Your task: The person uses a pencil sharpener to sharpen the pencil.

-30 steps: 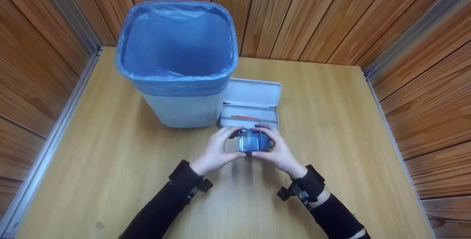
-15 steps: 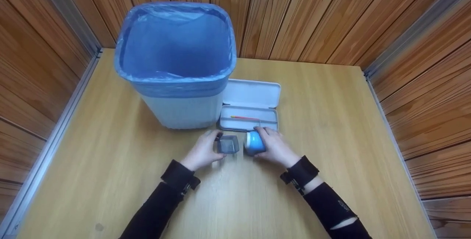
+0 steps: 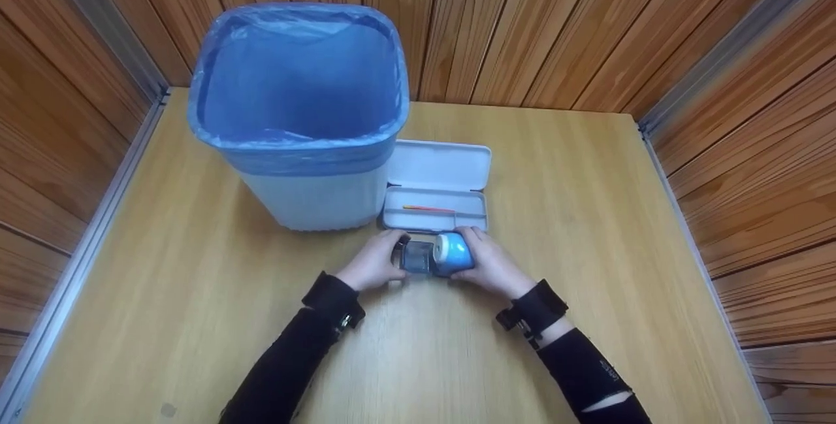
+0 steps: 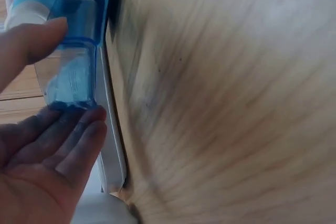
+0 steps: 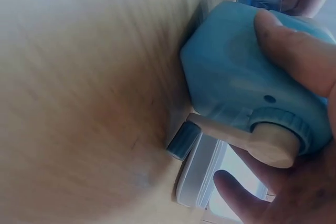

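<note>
My right hand grips the blue body of a crank pencil sharpener, held low over the table. In the right wrist view its cream crank arm with a dark blue knob faces the camera, below my thumb. Between the thumb and fingers of my left hand is the sharpener's clear shavings drawer. That drawer's inner end sits right at the sharpener's body, overlapping it in the left wrist view. Dark smudges mark the left fingers.
Just behind the hands lies an open white pencil case with a thin orange-and-yellow stick inside. A tall white bin lined with a blue bag stands at the back left. Wood-panelled walls border the table.
The drawer came apart from the sharpener, the left hand moving left with it. Since then that hand has brought it rightward, back against the sharpener's body.
</note>
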`<state>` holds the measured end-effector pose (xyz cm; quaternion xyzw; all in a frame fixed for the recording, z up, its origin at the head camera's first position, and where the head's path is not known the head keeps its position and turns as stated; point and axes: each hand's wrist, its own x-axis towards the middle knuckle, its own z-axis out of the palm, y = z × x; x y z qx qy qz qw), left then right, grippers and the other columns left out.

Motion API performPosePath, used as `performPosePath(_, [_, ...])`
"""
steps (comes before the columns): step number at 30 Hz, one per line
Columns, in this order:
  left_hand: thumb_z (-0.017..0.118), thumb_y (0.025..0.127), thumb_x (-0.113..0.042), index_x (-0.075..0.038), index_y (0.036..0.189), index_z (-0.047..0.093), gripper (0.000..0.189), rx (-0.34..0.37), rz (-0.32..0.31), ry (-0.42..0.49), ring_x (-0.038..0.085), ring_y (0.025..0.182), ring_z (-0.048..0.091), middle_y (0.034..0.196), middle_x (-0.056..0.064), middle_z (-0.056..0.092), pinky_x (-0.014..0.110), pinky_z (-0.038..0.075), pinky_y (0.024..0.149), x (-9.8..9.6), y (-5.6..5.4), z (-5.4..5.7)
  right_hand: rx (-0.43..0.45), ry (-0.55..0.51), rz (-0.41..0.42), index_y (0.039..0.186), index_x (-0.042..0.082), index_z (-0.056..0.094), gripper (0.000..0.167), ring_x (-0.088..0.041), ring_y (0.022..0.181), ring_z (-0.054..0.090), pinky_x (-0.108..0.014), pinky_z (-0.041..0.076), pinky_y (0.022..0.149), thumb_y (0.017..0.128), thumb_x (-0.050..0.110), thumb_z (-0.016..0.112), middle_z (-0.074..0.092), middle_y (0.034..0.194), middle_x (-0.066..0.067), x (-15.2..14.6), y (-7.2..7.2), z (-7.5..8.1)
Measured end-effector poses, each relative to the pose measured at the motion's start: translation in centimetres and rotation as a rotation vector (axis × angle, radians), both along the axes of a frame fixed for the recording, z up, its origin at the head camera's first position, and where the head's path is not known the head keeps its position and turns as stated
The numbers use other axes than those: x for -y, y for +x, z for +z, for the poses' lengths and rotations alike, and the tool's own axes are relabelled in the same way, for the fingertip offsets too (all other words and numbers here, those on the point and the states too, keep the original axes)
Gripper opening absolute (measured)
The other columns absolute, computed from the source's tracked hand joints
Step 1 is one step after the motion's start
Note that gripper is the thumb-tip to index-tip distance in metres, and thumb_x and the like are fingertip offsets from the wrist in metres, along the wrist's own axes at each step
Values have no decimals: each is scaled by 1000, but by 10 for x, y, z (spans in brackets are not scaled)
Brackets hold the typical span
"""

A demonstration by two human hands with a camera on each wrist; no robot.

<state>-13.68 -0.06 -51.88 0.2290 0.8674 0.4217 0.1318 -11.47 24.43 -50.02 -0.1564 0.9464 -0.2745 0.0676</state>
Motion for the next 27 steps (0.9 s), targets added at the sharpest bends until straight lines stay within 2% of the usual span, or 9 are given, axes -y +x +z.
performPosePath(6, [83, 67, -6, 3, 120, 58, 59, 4, -30, -13, 35, 110, 61, 117, 18, 65, 48, 49, 102, -4, 0, -5, 33, -12, -13, 136, 5, 48, 78, -39, 116, 59, -55, 48, 103, 68, 9, 88, 58, 127, -21, -1, 0, 0])
performPosePath(17, [83, 70, -4, 1, 122, 58, 57, 59, 1, 1, 33, 111, 61, 120, 17, 64, 46, 48, 103, -11, -7, -5, 22, -7, -4, 135, 5, 49, 79, -39, 116, 60, -55, 48, 103, 67, 10, 88, 59, 128, -20, -1, 0, 1])
performPosePath(21, [84, 69, -6, 2, 120, 59, 57, 30, -7, 15, 33, 110, 61, 118, 18, 65, 47, 48, 102, -10, -8, -6, 13, -2, 0, 134, 4, 49, 77, -39, 113, 60, -55, 49, 100, 67, 11, 88, 60, 125, -21, 0, 0, 1])
performPosePath(27, [84, 69, -6, 2, 120, 60, 57, 32, -7, 27, 34, 112, 61, 119, 19, 66, 47, 48, 103, -11, -8, -5, 1, 2, 2, 133, 3, 49, 77, -39, 112, 61, -55, 50, 99, 67, 12, 88, 60, 123, -21, 1, 0, 1])
